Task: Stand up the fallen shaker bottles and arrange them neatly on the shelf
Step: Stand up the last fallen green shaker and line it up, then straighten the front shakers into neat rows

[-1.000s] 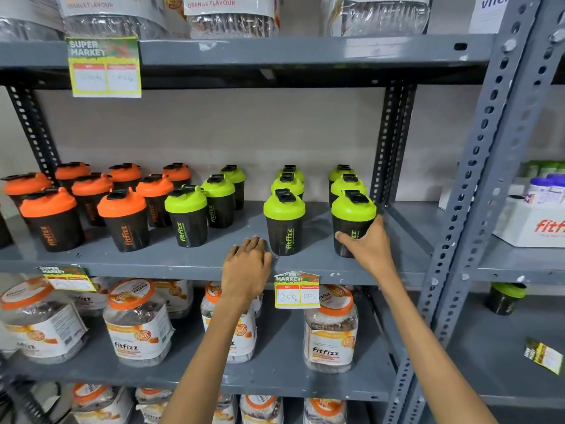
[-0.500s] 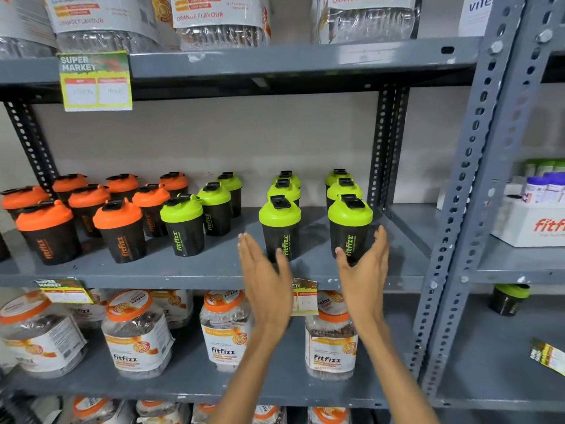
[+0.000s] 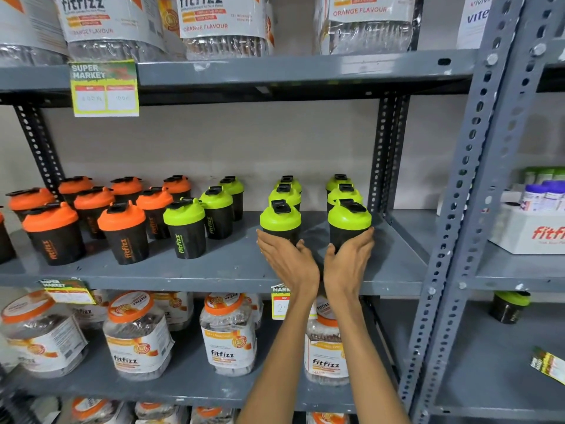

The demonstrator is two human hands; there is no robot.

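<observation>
My left hand (image 3: pixel 290 261) cups the near green shaker (image 3: pixel 280 220), my right hand (image 3: pixel 347 261) its right neighbour (image 3: pixel 349 223); each grip is loose, not clenched. Both stand upright, near the shelf (image 3: pixel 214 270) edge. I should nudge them evenly, low down, keeping rows straight.

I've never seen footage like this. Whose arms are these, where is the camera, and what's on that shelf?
No machine here: a person wears a camera on the head, so the single picture looks forward and down at their own arms. The middle shelf carries upright shaker bottles, orange-lidded on the left, green-lidded on the right. The left hand cups the front bottle of one green row; the right hand cups the front bottle of the next. Neither bottle is lifted. Jars of powder stand on the shelf below.
</observation>
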